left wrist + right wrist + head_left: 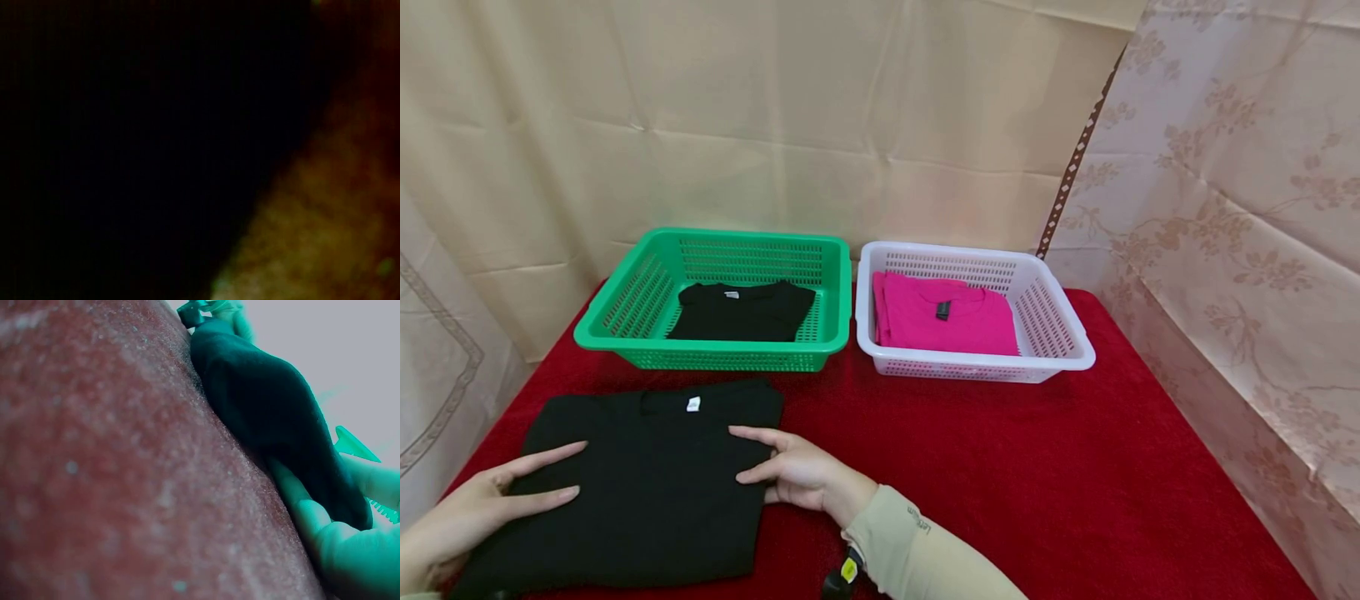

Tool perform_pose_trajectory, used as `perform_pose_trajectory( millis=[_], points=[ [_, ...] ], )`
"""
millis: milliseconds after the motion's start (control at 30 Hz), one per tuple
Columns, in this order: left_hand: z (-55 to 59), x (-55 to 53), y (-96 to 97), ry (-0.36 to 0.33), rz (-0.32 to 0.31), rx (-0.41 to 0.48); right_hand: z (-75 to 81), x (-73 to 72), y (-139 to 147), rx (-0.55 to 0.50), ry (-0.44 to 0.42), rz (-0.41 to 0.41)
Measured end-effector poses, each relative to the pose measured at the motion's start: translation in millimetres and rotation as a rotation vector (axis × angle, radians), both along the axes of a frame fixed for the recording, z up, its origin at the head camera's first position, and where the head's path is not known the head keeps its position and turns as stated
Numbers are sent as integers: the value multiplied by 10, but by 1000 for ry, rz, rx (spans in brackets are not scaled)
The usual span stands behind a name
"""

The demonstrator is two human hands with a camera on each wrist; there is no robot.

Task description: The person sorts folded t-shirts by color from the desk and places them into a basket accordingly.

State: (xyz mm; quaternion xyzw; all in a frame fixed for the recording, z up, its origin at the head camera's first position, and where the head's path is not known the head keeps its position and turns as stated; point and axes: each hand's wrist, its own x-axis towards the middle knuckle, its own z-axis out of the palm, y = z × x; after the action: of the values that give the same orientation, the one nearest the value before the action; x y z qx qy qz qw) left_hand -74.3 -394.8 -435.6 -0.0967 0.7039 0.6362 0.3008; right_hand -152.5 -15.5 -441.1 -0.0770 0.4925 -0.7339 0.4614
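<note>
A folded black T-shirt with a white neck label lies on the red cloth at the lower left of the head view. My left hand holds its left side, thumb and a finger spread on top, the other fingers mostly hidden at the edge. At the right side my right hand grips the shirt's edge. The right wrist view shows fingers tucked beneath the black T-shirt, against the cloth, with part of the hand above it. The left wrist view is nearly all dark and blurred.
Behind the shirt stands a green basket with a folded black T-shirt inside. To its right, a white basket holds folded pink shirts. Red cloth covers the table; curtains hang behind and at the sides.
</note>
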Motion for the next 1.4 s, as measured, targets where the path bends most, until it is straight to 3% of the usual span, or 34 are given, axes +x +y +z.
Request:
perform_pose_trajectory(
  millis=[133,433,667,733,900,1267,1400],
  points=[
    [-9,17,7,-10,9,-3,-13,13,8,-1,9,-1],
    [48,4,23,33,74,-122,-16,-10,24,-14,-7,-7],
    [231,49,86,141,75,-360,65,-17,42,-30,-3,-15],
    [259,77,103,170,98,-382,104,-12,50,-29,5,-10],
    [279,125,121,220,155,-357,201,3,74,-32,37,-8],
    [337,139,131,305,165,-361,437,47,140,19,167,-65],
    [416,164,193,394,201,-343,553,72,179,20,212,-95]
  ],
)
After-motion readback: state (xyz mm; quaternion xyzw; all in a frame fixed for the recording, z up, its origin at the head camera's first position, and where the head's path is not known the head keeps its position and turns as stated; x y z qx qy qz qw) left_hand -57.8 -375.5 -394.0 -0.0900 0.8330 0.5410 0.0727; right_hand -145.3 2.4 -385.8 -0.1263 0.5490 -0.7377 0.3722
